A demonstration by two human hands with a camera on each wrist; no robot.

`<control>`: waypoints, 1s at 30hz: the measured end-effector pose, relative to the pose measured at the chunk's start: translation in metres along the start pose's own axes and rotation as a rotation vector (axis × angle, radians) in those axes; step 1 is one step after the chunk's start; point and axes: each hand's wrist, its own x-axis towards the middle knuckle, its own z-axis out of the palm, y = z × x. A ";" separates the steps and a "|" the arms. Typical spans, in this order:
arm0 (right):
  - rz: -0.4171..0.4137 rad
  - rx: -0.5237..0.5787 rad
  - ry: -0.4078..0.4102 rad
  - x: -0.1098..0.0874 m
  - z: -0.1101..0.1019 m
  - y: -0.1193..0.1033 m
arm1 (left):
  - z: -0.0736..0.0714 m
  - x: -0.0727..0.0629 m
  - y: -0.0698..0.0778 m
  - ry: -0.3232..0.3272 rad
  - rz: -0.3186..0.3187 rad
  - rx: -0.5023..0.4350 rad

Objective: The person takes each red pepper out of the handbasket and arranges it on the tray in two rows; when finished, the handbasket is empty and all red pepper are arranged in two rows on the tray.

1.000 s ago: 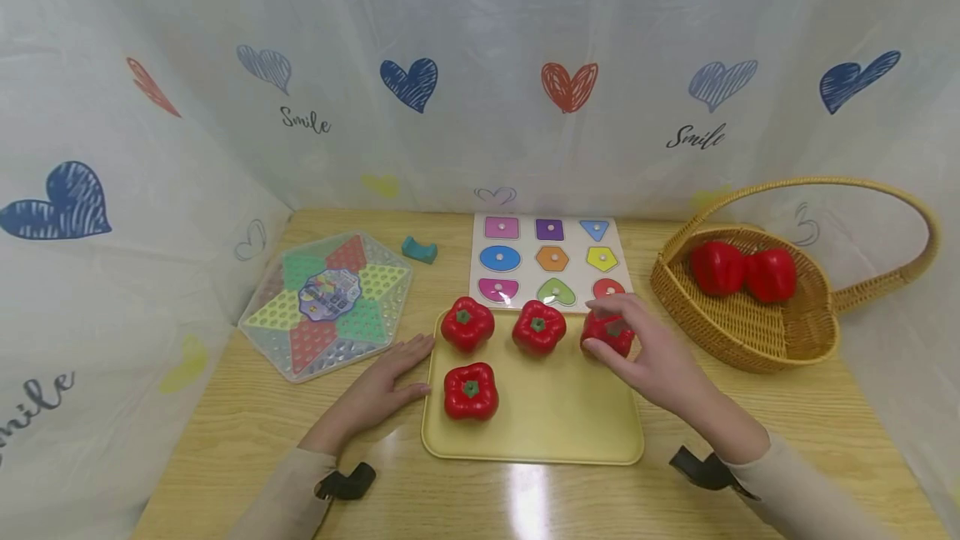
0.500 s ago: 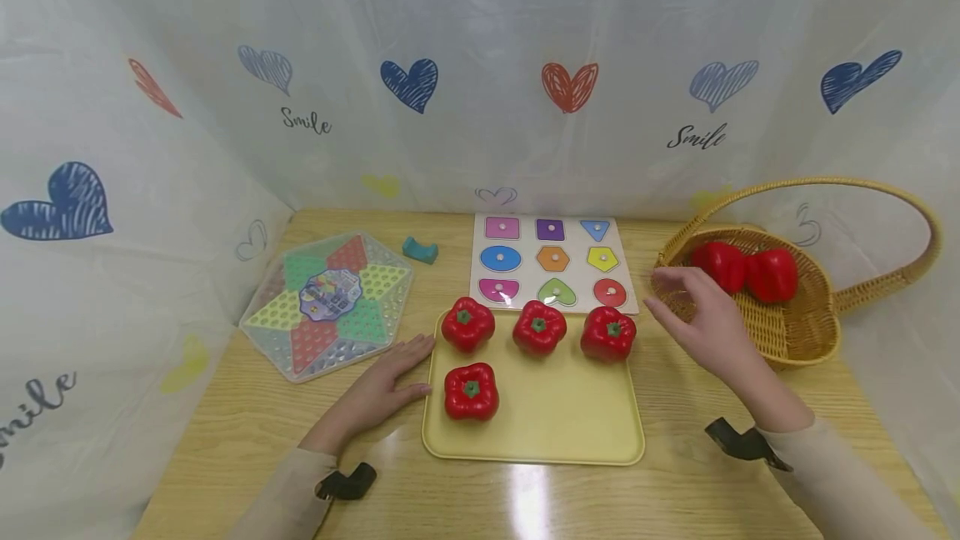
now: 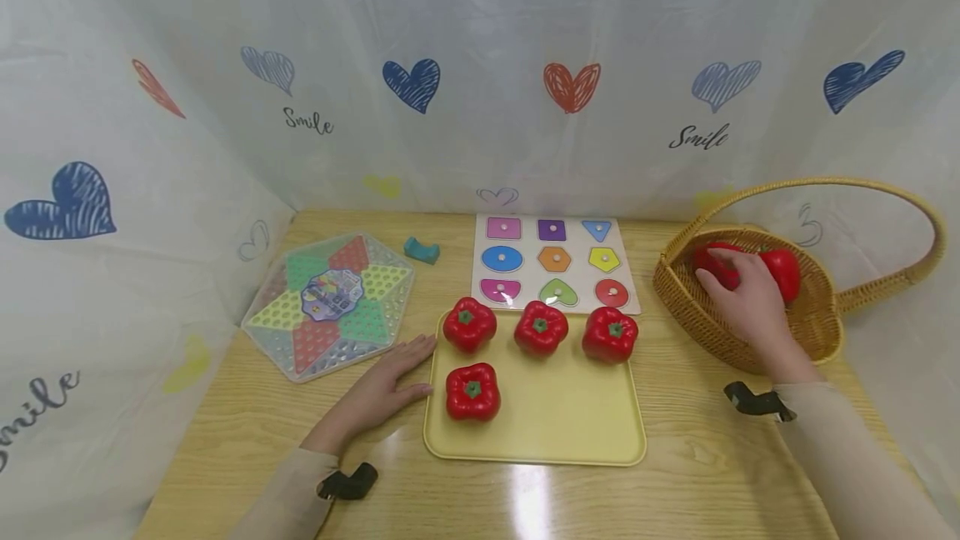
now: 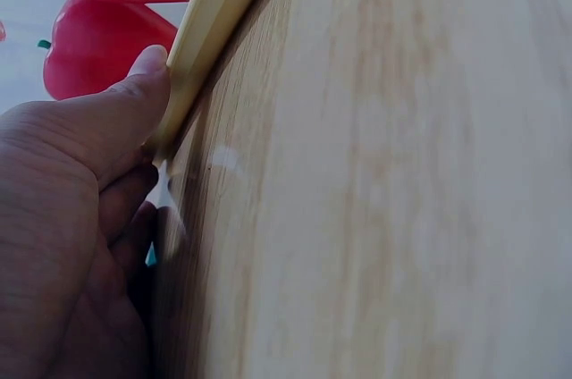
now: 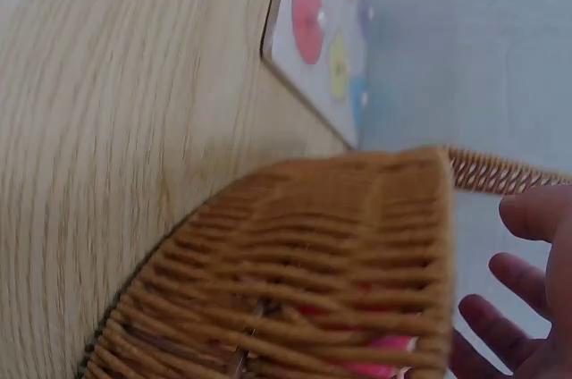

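Note:
My left hand (image 3: 382, 390) rests on the table with its thumb and fingertips at the left rim of a yellow tray (image 3: 555, 432). In the left wrist view the thumb (image 4: 134, 102) touches the tray's outer side. My right hand (image 3: 753, 307) is over the wicker basket (image 3: 720, 340), its fingers above a red bell pepper (image 3: 708, 261) that it partly hides. Fingers stand apart in the right wrist view, beyond the basket's rim. Another red bell pepper (image 3: 783, 273) lies to the right in the basket. Several more stand on the tray, among them a bell pepper (image 3: 610, 336) at its back right corner.
A shape puzzle board (image 3: 555, 261) lies behind the tray. To the left are a hexagonal Chinese checkers board (image 3: 330, 302) and a small teal block (image 3: 422, 251). The basket's tall handle (image 3: 885, 190) arches at the right. A printed curtain hangs behind the table.
My right hand has left the bell pepper at the tray's back right corner and moved right, into the basket's area. The left hand has stayed at the tray's rim.

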 end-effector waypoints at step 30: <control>0.082 -0.133 -0.158 0.029 -0.003 0.027 | -0.001 0.000 0.000 -0.032 -0.044 -0.003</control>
